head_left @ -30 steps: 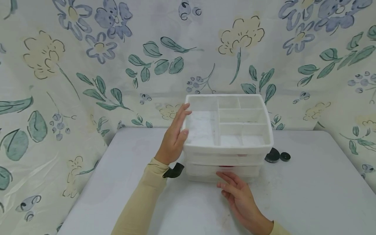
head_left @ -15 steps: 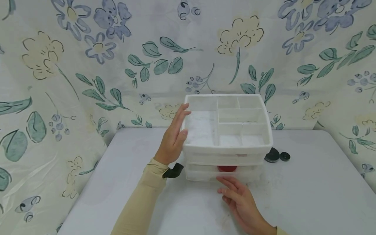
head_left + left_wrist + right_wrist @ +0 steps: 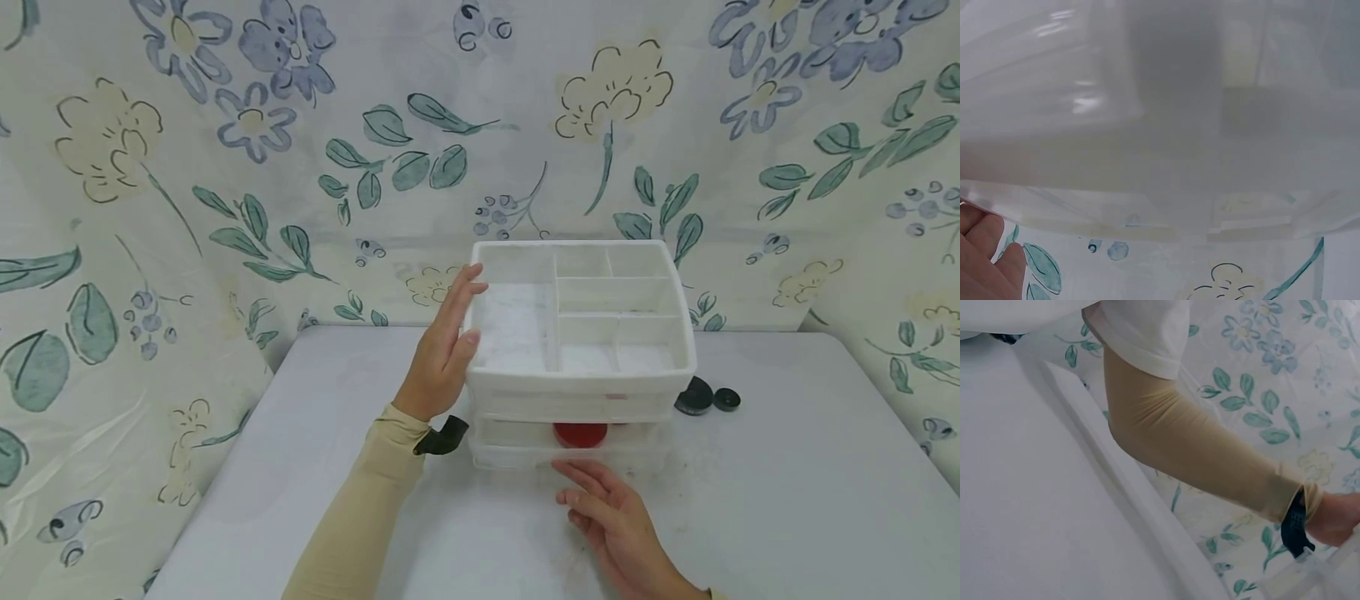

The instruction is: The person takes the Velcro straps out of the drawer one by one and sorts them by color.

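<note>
A white plastic drawer organizer [image 3: 540, 385] with an open compartment tray on top stands mid-table. My left hand [image 3: 438, 358] rests along its left side, fingertips just over the top rim and thumb near the front corner. In the left wrist view the fingers [image 3: 985, 240] lie at the edge of the translucent plastic. The bottom drawer [image 3: 517, 457] stands partly out, and a round red object [image 3: 580, 435] shows inside it. My right hand [image 3: 615, 521] is in front, its extended fingertips at the lower edge of that drawer. The right hand does not appear in the right wrist view.
Two black round pieces, a larger one [image 3: 695, 397] and a smaller one [image 3: 727, 400], lie right of the organizer. A black strap [image 3: 444, 436] sits at the left wrist. Floral cloth [image 3: 525, 100] hangs behind the white table [image 3: 787, 467].
The bottom drawer has slid out toward me along with my right hand, exposing more of the red object. My left hand has stayed at the organizer's side.
</note>
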`<state>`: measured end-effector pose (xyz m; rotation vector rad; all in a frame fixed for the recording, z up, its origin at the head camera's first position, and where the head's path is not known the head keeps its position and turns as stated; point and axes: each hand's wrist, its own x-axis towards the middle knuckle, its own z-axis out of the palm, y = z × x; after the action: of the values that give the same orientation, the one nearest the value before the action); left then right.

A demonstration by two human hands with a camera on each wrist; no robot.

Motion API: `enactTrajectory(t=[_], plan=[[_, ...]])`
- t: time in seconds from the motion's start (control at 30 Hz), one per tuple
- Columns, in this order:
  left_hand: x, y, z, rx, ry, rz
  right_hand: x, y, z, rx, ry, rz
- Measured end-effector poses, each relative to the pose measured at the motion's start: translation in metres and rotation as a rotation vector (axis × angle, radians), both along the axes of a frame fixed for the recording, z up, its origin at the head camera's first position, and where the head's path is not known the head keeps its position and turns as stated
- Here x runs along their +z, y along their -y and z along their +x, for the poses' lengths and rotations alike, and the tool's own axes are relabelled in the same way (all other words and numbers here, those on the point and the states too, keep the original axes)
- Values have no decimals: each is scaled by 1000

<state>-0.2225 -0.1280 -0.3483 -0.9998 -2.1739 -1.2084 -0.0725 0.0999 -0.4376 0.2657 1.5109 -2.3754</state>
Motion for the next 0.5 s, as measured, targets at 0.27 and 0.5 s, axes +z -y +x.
enactTrajectory(t=[0.27, 0.5], plan=[[1, 0, 0, -7, -10, 4, -1, 0, 6, -10, 20, 3], [0, 0, 0, -11, -12, 5, -3, 1, 9, -12, 38, 13]])
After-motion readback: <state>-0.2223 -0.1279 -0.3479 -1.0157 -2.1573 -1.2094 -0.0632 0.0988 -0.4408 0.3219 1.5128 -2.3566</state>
